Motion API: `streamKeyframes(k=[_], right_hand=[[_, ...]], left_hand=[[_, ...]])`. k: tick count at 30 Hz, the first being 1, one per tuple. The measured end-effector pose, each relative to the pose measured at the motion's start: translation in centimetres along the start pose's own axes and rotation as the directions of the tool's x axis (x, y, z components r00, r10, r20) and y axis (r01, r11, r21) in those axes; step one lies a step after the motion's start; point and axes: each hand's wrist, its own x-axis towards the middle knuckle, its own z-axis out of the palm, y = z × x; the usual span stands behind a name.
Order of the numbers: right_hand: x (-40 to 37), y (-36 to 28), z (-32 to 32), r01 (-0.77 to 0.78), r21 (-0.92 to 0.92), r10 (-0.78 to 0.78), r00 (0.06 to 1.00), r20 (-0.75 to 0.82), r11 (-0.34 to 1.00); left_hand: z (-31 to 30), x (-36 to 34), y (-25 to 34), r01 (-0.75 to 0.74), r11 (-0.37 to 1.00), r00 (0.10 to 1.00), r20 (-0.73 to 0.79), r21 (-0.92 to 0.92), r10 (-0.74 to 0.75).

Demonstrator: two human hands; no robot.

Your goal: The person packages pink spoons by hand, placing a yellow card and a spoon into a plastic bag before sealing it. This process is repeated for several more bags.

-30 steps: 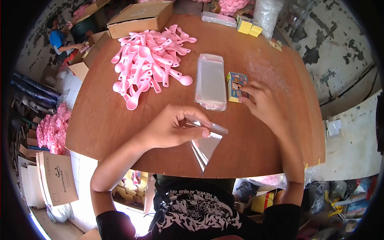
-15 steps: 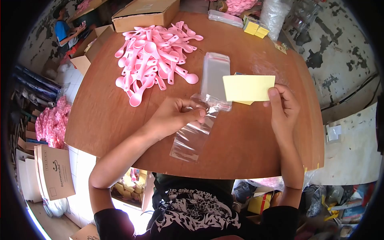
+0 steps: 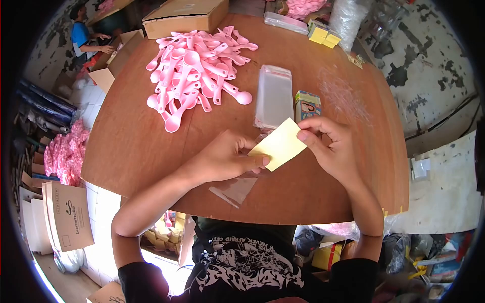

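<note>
A pale yellow card is tilted between my two hands. My right hand pinches its upper right corner between thumb and fingers. My left hand is closed at the card's lower left end, its thumb against the card. The same hand grips a clear plastic bag, whose lower end hangs out below the fingers over the table; its mouth is mostly hidden. Beyond the card lie a stack of clear plastic bags and a small stack of printed cards. To the left is a heap of pink measuring spoons.
The brown table carries a cardboard box at the far left edge and yellow card bundles at the far right. Another person works beside an open carton. A printed carton stands left on the floor.
My right hand has brought the yellow card left and down, tilting it, to my left hand. My left hand has moved slightly down and right with the bag. The printed card stack is now uncovered.
</note>
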Motion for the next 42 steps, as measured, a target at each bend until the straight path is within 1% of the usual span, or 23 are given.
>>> streamKeyframes(k=[3,5,8,12,14,15,17,21,23,25,27,28,30,32,33,34,35,36,37,38,39,41,42], right_hand=[[-0.2,-0.3,0.1,0.008,0.04,-0.008,1.0,-0.008,0.999],[-0.3,-0.6,0.2,0.029,0.026,-0.03,0.999,0.017,0.999],[-0.4,-0.7,0.7,0.111,0.043,-0.117,0.982,0.149,0.993],[-0.7,-0.3,1.2,0.124,0.109,-0.144,0.968,0.206,0.986],[-1.0,-0.2,1.3,-0.066,0.276,0.003,0.975,0.222,0.959],[-1.0,-0.3,1.2,-0.066,0.277,0.003,0.975,0.222,0.959],[-0.9,-0.6,0.9,-0.213,0.385,0.09,0.946,0.312,0.898],[-1.0,-0.9,0.8,-0.339,0.391,0.156,0.89,0.429,0.856],[-1.2,-1.1,0.9,-0.465,0.297,0.24,0.791,0.563,0.834],[-1.6,-0.9,1.5,-0.396,0.291,0.186,0.813,0.551,0.871],[-1.6,-0.9,1.6,-0.366,0.103,0.233,0.76,0.607,0.925],[-1.5,-0.9,2.1,-0.345,0.205,0.183,0.813,0.553,0.916],[-0.8,-0.7,2.1,-0.319,0.286,0.135,0.846,0.516,0.904],[0.5,-0.2,2.1,-0.287,0.364,0.088,0.875,0.475,0.886],[1.5,0.2,2.1,-0.241,0.334,0.105,0.92,0.376,0.911],[2.7,0.7,2.1,-0.199,0.298,0.117,0.955,0.272,0.934],[3.8,1.2,2.2,-0.161,0.257,0.121,0.979,0.164,0.953],[5.0,1.9,2.7,-0.161,0.258,0.121,0.979,0.163,0.953],[6.4,2.8,3.5,0.009,0.083,-0.017,0.995,0.094,0.996],[7.7,3.6,4.4,0.17,-0.105,-0.165,0.985,0.051,0.98],[8.9,4.4,5.2,0.172,-0.104,-0.167,0.985,0.05,0.98],[10.7,5.5,6.9,0.199,-0.387,-0.12,0.968,0.219,0.9],[11.1,5.3,7.5,0.174,-0.403,-0.075,0.965,0.251,0.899]], left_hand=[[0.2,0.1,0.0,0.0,1.0,1.0,0.006,-0.008,0.0],[0.4,0.2,0.5,-0.194,0.975,0.978,-0.05,0.112,0.201],[0.3,0.2,1.7,-0.231,0.967,0.97,-0.049,0.107,0.237],[0.5,-0.2,3.0,-0.143,0.963,0.984,-0.074,0.229,0.164],[0.8,-0.6,3.7,-0.139,0.955,0.977,-0.122,0.262,0.176],[1.0,-0.3,3.3,-0.138,0.955,0.977,-0.122,0.263,0.175],[1.4,0.3,1.8,-0.335,0.924,0.923,-0.132,0.181,0.361],[1.9,0.1,2.4,-0.295,0.929,0.948,-0.054,0.222,0.314],[2.4,0.0,2.4,-0.336,0.921,0.935,-0.048,0.194,0.351],[2.5,0.3,1.7,-0.386,0.889,0.909,-0.06,0.247,0.411],[2.4,0.2,1.5,-0.41,0.853,0.892,-0.054,0.322,0.449],[2.4,-0.1,1.6,-0.411,0.853,0.892,-0.054,0.323,0.45],[2.1,-1.0,1.8,-0.39,0.908,0.913,-0.063,0.154,0.403],[0.9,-1.4,1.1,-0.375,0.9,0.919,-0.042,0.22,0.393],[0.4,-1.6,0.8,-0.359,0.889,0.924,-0.022,0.283,0.381],[0.1,-2.1,1.2,-0.222,0.932,0.972,-0.008,0.287,0.234],[-0.1,-2.2,1.0,-0.221,0.932,0.972,-0.009,0.288,0.233],[-0.4,-2.1,0.6,-0.167,0.937,0.986,0.068,0.308,0.154],[-0.6,-2.0,0.1,-0.115,0.936,0.987,0.142,0.332,0.071],[-0.8,-1.8,-0.8,-0.12,0.938,0.98,0.188,0.324,0.06],[-0.8,-1.8,-1.1,-0.12,0.938,0.981,0.187,0.327,0.06],[-0.6,-1.8,-1.5,-0.299,0.916,0.94,0.249,0.267,0.234],[-0.7,-1.8,-1.5,-0.29,0.919,0.94,0.258,0.267,0.222]])
